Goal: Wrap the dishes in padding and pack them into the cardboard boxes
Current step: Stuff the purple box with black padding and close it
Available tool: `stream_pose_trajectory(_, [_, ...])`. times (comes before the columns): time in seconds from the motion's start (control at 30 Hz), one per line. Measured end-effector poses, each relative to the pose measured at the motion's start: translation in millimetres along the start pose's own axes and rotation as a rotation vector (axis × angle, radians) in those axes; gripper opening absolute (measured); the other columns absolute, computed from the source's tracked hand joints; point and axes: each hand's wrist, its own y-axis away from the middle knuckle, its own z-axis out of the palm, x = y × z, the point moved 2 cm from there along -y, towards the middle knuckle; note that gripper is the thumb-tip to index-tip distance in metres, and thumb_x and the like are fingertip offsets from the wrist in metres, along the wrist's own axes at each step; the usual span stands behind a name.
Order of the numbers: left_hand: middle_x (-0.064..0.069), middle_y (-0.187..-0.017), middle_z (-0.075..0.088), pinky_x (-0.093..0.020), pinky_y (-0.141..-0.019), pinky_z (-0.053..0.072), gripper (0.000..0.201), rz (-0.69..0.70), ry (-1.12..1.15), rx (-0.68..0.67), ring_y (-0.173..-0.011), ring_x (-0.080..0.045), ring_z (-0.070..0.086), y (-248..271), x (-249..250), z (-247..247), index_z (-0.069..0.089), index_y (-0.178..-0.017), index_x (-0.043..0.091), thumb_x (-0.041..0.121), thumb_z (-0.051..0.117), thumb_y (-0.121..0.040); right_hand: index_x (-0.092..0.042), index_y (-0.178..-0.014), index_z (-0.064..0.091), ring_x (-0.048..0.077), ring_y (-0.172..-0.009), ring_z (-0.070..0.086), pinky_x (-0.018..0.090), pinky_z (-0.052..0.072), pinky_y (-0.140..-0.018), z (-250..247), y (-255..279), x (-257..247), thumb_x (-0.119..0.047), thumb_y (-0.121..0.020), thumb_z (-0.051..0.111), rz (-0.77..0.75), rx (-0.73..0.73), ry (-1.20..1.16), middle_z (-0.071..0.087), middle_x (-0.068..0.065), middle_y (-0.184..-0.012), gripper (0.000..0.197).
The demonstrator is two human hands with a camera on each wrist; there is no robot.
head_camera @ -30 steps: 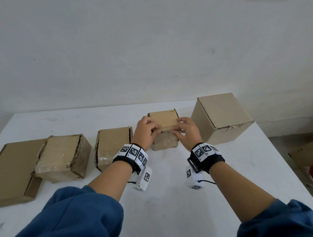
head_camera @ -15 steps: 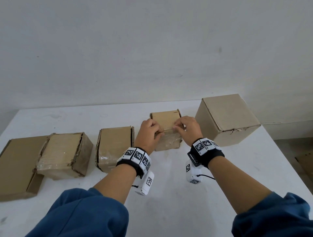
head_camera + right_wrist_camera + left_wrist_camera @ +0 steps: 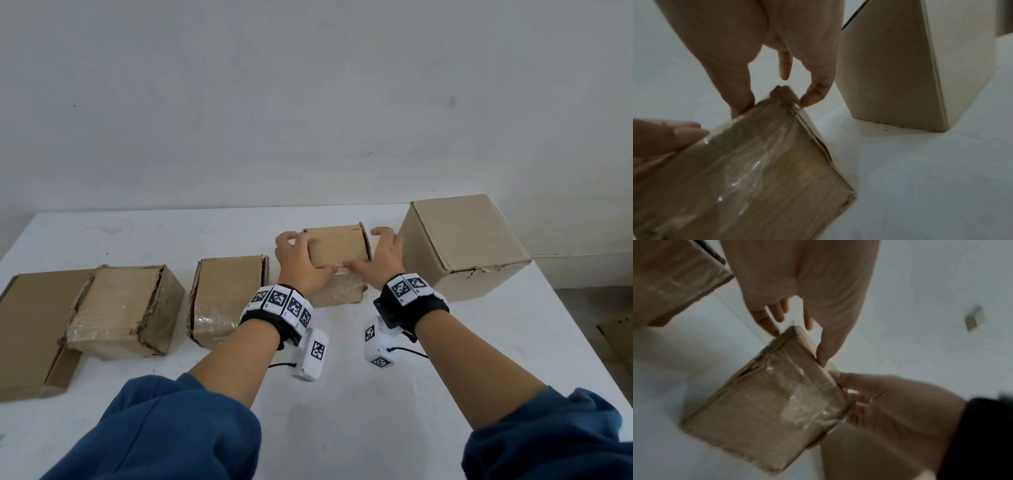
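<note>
Both sleeves are a deep blue cloth, the left sleeve (image 3: 164,425) and the right sleeve (image 3: 548,442) pushed up in loose folds, so the forearms beyond them are bare. Past each sleeve, at the wrist, sits a black band. The left wristband (image 3: 279,306) carries a row of white square tiles, each printed with a black-and-white checkered code; the right wristband (image 3: 411,294) has the same tiles. Under each band hangs a small white camera block, the left camera (image 3: 310,354) and the right camera (image 3: 378,342), both stamped with the same kind of code. A thin black cable (image 3: 407,351) loops out from the right camera toward the forearm.
</note>
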Motion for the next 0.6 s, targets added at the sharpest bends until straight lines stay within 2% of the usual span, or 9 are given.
stream_pose_trajectory(0.07, [-0.005,-0.152,0.003,-0.034,-0.108,0.031,0.084,-0.153,0.076,-0.087,-0.139,-0.025,0.015,-2,2,-2,0.030,-0.140,0.030,0.027,0.078,-0.071,-0.013,-0.143,0.022,0.031,-0.134,0.032,0.041,0.031,-0.111,2,-5,-2,-0.030,-0.069,0.081,0.051,-0.094,-0.025,0.032,0.015,-0.143,0.097])
stream_pose_trajectory(0.1, [-0.006,-0.155,0.003,-0.035,-0.109,0.031,0.093,-0.178,0.125,-0.132,-0.140,-0.024,0.018,-3,3,-3,0.022,-0.146,0.031,0.027,0.079,-0.072,-0.013,-0.146,0.018,0.031,-0.135,0.031,0.044,0.031,-0.112,4,-6,-3,-0.033,-0.069,0.081,0.059,-0.131,-0.011,0.034,0.014,-0.145,0.102])
stream_pose_trajectory(0.13, [-0.007,-0.155,0.012,-0.032,-0.106,0.034,0.096,-0.177,0.166,-0.167,-0.139,-0.023,0.026,-3,4,-3,0.017,-0.148,0.029,0.025,0.078,-0.073,-0.012,-0.147,0.018,0.032,-0.135,0.032,0.045,0.030,-0.112,6,-8,-4,-0.035,-0.068,0.082,0.056,-0.149,0.019,0.036,0.013,-0.145,0.104])
stream_pose_trajectory(0.2, [-0.004,-0.148,0.032,-0.024,-0.094,0.038,0.094,-0.159,0.202,-0.177,-0.127,-0.018,0.041,-1,4,-3,0.017,-0.149,0.025,0.017,0.075,-0.076,-0.009,-0.143,0.026,0.031,-0.131,0.038,0.044,0.033,-0.110,8,-12,-3,-0.037,-0.067,0.082,0.038,-0.147,0.062,0.042,0.011,-0.140,0.099])
stream_pose_trajectory(0.3, [-0.002,-0.138,0.043,-0.022,-0.085,0.038,0.090,-0.172,0.212,-0.146,-0.107,-0.012,0.044,-2,4,-3,0.020,-0.148,0.026,0.012,0.073,-0.077,-0.010,-0.137,0.036,0.027,-0.125,0.044,0.039,0.037,-0.106,6,-12,0,-0.030,-0.070,0.080,0.019,-0.137,0.022,0.048,0.008,-0.134,0.083])
stream_pose_trajectory(0.37, [-0.003,-0.138,0.043,-0.022,-0.084,0.037,0.090,-0.178,0.198,-0.157,-0.108,-0.014,0.044,-3,4,-4,0.020,-0.148,0.026,0.011,0.074,-0.077,-0.009,-0.135,0.039,0.024,-0.122,0.048,0.030,0.039,-0.099,2,-12,2,-0.021,-0.075,0.077,0.004,-0.146,-0.032,0.050,0.007,-0.131,0.072])
stream_pose_trajectory(0.47, [-0.005,-0.138,0.042,-0.023,-0.087,0.038,0.089,-0.187,0.190,-0.180,-0.117,-0.020,0.045,-7,2,-5,0.020,-0.147,0.027,0.010,0.073,-0.077,-0.009,-0.136,0.040,0.023,-0.123,0.049,0.030,0.041,-0.098,-5,-14,3,-0.015,-0.079,0.073,-0.006,-0.169,-0.051,0.051,0.008,-0.132,0.065])
stream_pose_trajectory(0.53, [-0.005,-0.137,0.042,-0.025,-0.087,0.042,0.088,-0.206,0.214,-0.191,-0.109,-0.018,0.046,-9,3,-6,0.020,-0.147,0.028,0.011,0.072,-0.078,-0.010,-0.138,0.038,0.022,-0.123,0.048,0.027,0.040,-0.096,-8,-15,2,-0.017,-0.081,0.072,0.010,-0.213,-0.053,0.050,0.005,-0.132,0.067])
stream_pose_trajectory(0.6, [-0.002,-0.132,0.044,-0.028,-0.089,0.045,0.092,-0.221,0.235,-0.183,-0.107,-0.017,0.047,-11,4,-5,0.021,-0.146,0.027,0.020,0.077,-0.074,-0.012,-0.140,0.033,0.018,-0.114,0.049,0.028,0.043,-0.093,-8,-14,1,-0.023,-0.079,0.075,0.051,-0.246,-0.093,0.048,0.001,-0.126,0.075])
